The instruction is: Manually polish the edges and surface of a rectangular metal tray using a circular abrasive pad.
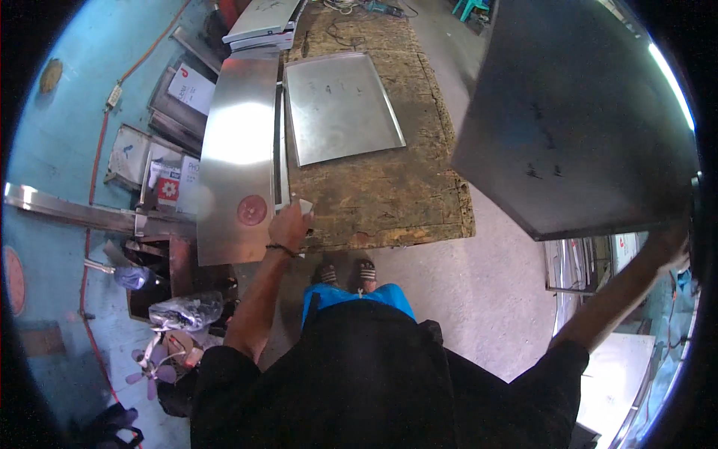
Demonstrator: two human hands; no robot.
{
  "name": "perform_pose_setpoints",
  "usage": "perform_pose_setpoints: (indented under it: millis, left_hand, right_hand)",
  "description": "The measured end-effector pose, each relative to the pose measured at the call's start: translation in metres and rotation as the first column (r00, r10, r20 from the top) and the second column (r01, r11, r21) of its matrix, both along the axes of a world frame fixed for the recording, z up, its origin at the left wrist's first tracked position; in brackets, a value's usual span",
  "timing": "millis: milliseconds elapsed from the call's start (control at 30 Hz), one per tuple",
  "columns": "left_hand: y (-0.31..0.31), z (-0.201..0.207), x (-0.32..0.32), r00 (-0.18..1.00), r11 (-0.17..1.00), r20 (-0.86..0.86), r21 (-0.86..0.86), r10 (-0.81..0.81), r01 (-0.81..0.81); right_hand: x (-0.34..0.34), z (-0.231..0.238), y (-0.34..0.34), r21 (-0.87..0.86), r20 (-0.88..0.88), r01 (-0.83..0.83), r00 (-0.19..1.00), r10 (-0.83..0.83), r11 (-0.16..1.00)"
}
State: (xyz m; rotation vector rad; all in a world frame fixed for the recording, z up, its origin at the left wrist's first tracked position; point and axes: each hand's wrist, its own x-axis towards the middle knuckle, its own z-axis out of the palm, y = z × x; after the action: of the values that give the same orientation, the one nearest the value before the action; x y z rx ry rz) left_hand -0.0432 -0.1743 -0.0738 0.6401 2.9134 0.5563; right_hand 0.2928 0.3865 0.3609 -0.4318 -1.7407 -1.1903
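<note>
At the near left of the wooden workbench (374,202), my left hand (289,227) is closed around the near end of a narrow metal strip (283,146). A small pale end piece shows beside its fingers, and I cannot tell whether it belongs to the strip. Along the strip's left lies a long shiny metal sheet (232,165) with a round reddish disc (252,210) on it. A shallow metal panel (340,108) with bent edges rests flat on the bench. Raised at the right, my right hand (673,247) grips the edge of a large dark metal panel (576,127); its fingers are partly hidden.
Stacked panels (262,19) lie at the bench's far left, and a power tool (381,7) with a cord sits at its far end. Boxes and boards lean along the blue wall (67,142). A fan (153,367) stands lower left. Metal sheets (613,374) lean at right.
</note>
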Motion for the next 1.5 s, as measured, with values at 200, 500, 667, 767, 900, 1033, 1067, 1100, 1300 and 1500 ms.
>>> perform_pose_setpoints:
  millis: [200, 500, 667, 767, 900, 1033, 1067, 1100, 1300, 1500]
  left_hand:
    - [-0.034, -0.035, 0.019, 0.976, 0.967, 0.200, -0.251, 0.083, -0.031]
    - [-0.041, -0.074, 0.017, 0.973, 0.970, 0.215, -0.205, -0.084, 0.128]
    - [-0.034, -0.062, 0.021, 0.993, 0.998, 0.097, 0.002, -0.066, 0.066]
    - [-0.062, -0.054, -0.003, 0.939, 0.956, -0.185, 0.077, 0.291, -0.282]
    - [-0.084, -0.011, -0.038, 0.927, 0.923, -0.023, 0.099, 0.375, -0.371]
    - [-0.134, -0.067, -0.062, 0.839, 0.824, -0.217, -0.179, 0.499, -0.537]
    - [-0.128, -0.071, -0.067, 0.879, 0.841, -0.220, -0.264, 0.424, -0.472]
    - [-0.120, -0.069, -0.071, 0.910, 0.843, -0.223, -0.349, 0.349, -0.409]
    - [-0.166, -0.105, -0.081, 0.806, 0.771, -0.403, -0.297, 0.434, -0.564]
    - [-0.106, -0.051, -0.070, 0.884, 0.586, 0.128, 0.705, 0.449, -0.400]
  right_hand:
    - [-0.089, -0.093, -0.098, -0.507, -0.739, -0.808, 0.587, 0.331, 0.302]
    - [-0.151, -0.156, -0.197, -0.361, -0.917, -0.932, 0.360, 0.173, 0.022]
    - [-0.146, -0.175, -0.199, -0.268, -0.963, -0.959, 0.261, 0.072, -0.096]
    - [-0.151, -0.186, -0.208, -0.179, -0.984, -0.963, 0.172, 0.056, -0.200]
    - [-0.128, -0.227, -0.170, -0.241, -0.971, -0.964, 0.240, 0.023, -0.111]
    - [-0.147, -0.223, -0.202, -0.254, -0.964, -0.921, 0.215, 0.159, -0.296]
    - [-0.140, -0.221, -0.202, -0.244, -0.965, -0.933, 0.206, 0.162, -0.264]
    - [-0.134, -0.219, -0.200, -0.317, -0.946, -0.914, 0.287, 0.147, -0.253]
    - [-0.147, -0.202, -0.219, -0.310, -0.947, -0.867, 0.244, 0.209, -0.391]
    - [-0.142, -0.195, -0.200, -0.492, -0.870, -0.768, 0.424, 0.251, -0.410]
